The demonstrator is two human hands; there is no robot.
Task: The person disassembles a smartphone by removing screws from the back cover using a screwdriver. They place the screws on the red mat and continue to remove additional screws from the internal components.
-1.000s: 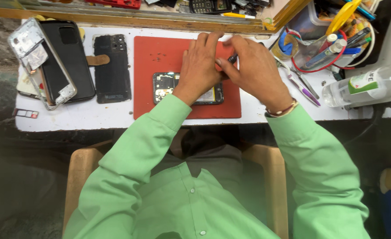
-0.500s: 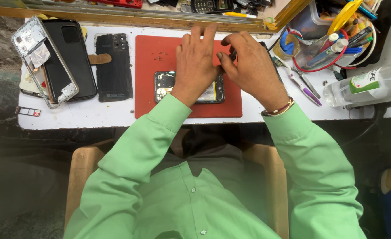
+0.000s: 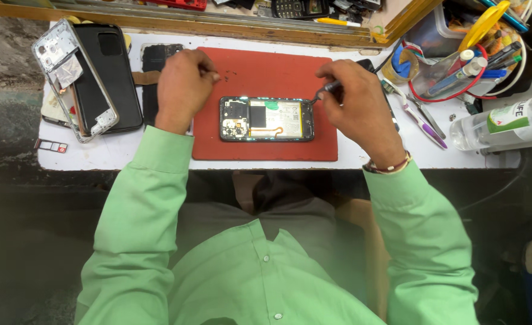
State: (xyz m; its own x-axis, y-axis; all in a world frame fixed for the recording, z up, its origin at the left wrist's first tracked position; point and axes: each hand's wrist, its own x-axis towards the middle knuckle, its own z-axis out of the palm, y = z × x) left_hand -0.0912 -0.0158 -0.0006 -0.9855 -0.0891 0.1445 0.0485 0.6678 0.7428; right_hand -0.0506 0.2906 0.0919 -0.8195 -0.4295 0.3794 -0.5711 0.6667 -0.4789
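Note:
An opened phone point(image 3: 266, 119) with its back off lies flat on a red work mat point(image 3: 266, 144), showing its battery and boards. My right hand point(image 3: 356, 102) grips a small dark screwdriver point(image 3: 327, 90) whose tip touches the phone's upper right corner. My left hand point(image 3: 183, 87) rests curled at the mat's left edge, fingertips pinched near a few tiny screws point(image 3: 228, 74); whether it holds anything is hidden.
A black phone back cover point(image 3: 106, 75) and a silver phone frame point(image 3: 73, 78) lie at the left, with a dark phone point(image 3: 151, 60) beside them. Tweezers and a purple-handled tool point(image 3: 419, 117), a clear bottle point(image 3: 506, 123) and a tub of tools point(image 3: 458, 54) crowd the right.
Both hands have moved apart off the phone, uncovering it. My left hand went to the mat's left edge; my right hand now sets the screwdriver at the phone's upper right corner.

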